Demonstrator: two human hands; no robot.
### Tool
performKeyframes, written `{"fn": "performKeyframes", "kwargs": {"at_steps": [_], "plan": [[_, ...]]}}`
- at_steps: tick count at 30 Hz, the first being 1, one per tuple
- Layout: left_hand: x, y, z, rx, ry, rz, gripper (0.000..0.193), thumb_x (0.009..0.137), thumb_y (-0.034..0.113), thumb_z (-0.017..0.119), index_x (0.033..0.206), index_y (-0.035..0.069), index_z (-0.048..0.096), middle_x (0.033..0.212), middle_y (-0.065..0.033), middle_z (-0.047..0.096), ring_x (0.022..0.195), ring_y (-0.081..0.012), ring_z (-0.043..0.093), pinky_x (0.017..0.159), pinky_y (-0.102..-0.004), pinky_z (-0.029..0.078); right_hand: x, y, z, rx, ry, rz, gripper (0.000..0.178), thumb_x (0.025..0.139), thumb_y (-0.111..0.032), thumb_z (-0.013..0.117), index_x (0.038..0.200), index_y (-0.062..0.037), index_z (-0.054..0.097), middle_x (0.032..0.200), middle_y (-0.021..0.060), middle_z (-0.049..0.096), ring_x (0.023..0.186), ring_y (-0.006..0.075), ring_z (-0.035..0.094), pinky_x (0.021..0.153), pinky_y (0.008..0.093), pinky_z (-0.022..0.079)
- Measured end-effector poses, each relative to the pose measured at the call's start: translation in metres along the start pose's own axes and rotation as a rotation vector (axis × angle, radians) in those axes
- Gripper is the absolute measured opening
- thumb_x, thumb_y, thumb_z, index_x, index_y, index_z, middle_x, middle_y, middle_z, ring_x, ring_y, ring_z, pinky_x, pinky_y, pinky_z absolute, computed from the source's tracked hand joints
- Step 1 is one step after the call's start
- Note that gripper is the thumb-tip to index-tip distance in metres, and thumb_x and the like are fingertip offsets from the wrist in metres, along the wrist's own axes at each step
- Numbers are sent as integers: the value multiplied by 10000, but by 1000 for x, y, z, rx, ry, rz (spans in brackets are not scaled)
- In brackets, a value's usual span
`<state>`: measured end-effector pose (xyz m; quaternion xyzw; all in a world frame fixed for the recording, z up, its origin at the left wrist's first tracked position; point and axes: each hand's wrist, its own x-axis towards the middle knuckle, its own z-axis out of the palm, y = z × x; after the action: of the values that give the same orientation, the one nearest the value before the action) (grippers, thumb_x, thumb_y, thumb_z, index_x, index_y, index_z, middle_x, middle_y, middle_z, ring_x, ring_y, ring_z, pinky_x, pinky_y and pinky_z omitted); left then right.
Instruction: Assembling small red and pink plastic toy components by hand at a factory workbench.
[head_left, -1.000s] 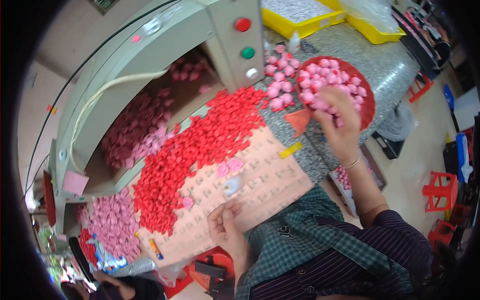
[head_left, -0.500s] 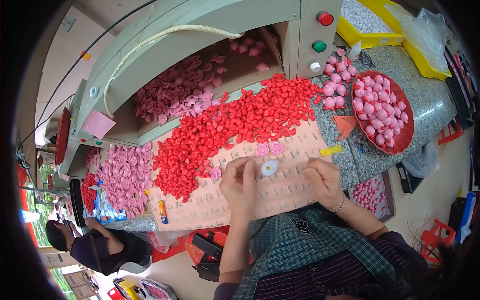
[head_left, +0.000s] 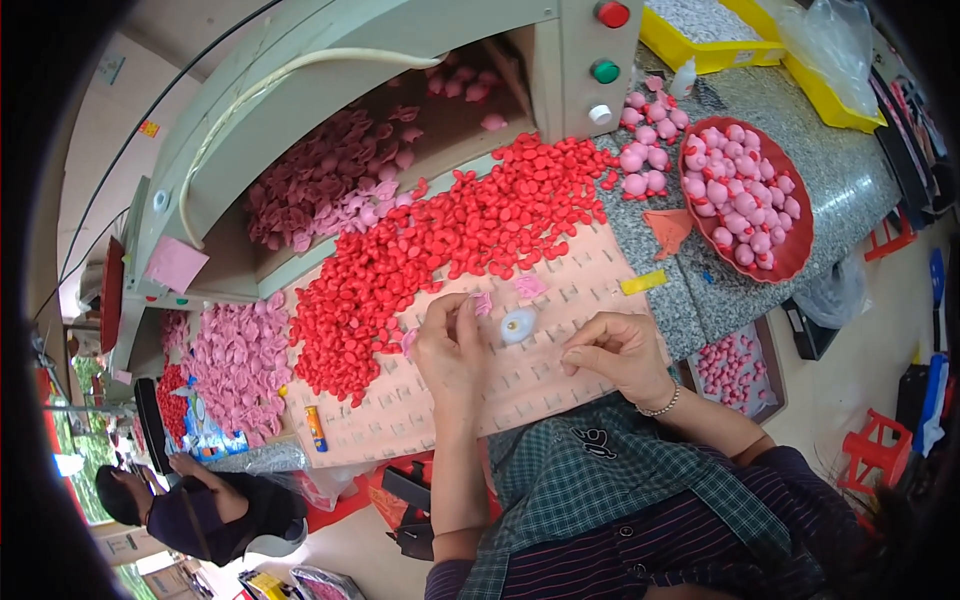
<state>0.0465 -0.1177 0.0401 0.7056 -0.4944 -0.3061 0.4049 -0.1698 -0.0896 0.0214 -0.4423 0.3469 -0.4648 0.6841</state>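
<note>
My left hand [head_left: 452,350] is over the pink mat [head_left: 390,425], its thumb and fingers drawn together. At those fingertips is a small pink petal-shaped piece [head_left: 482,303], apparently in the pinch. My right hand [head_left: 625,352] is also closed, thumb against fingers; whatever it may hold is too small to make out. Between the hands lies a small whitish oval piece [head_left: 517,326] with a yellowish centre. Just beyond it is another pink petal-shaped piece [head_left: 529,286]. A further pink piece [head_left: 408,342] shows partly beside my left hand.
Small red pieces [head_left: 450,235] are heaped along the mat's far side, before a grey machine [head_left: 575,110]. Pink shell pieces [head_left: 235,360] are piled left. Right are a red scalloped bowl [head_left: 800,262] of pink balls, a yellow strip [head_left: 643,282] and a glue stick [head_left: 316,428] far left.
The view has shifted slightly. My right hand has come leftward, closer to the whitish oval piece. One pink petal-shaped piece has moved away from its neighbour, to my left fingertips.
</note>
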Motion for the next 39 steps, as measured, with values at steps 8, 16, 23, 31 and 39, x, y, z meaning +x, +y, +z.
{"fn": "performKeyframes", "kwargs": {"at_steps": [8,16,23,31,39], "plan": [[-74,-1,-27,64,-124,436,110,856,-39,659,962,-11,652,899,-131,705,768,-211,706,684,-298,555,-7,-8,24,-64,-188,70,302,920,40,606,1218,49,562,1058,102,650,864,125,656,757,252,545],[-77,-11,-31,55,64,444,180,804,-11,707,979,-14,670,913,-136,692,777,-282,685,696,-337,551,-5,1,27,1,-304,199,291,922,71,565,1213,63,577,998,137,683,797,150,683,700,231,545],[-23,-56,-68,553,468,449,195,848,34,684,1043,44,679,943,-129,629,755,-280,626,654,-369,515,-6,4,21,140,-168,264,216,922,40,573,1134,58,607,914,139,693,726,155,691,622,207,517],[-16,-36,-68,634,356,292,163,841,50,676,1002,25,666,959,-145,610,828,-308,628,713,-396,509,-10,-3,26,183,-107,323,199,933,1,591,1129,28,612,922,93,687,727,121,663,619,218,504],[-61,-24,-41,-217,282,103,130,937,16,603,1055,-39,616,914,-69,650,761,-98,602,671,-226,483,-7,7,31,200,-101,310,200,951,-9,563,1142,46,574,918,117,673,770,172,692,642,247,545]]}}
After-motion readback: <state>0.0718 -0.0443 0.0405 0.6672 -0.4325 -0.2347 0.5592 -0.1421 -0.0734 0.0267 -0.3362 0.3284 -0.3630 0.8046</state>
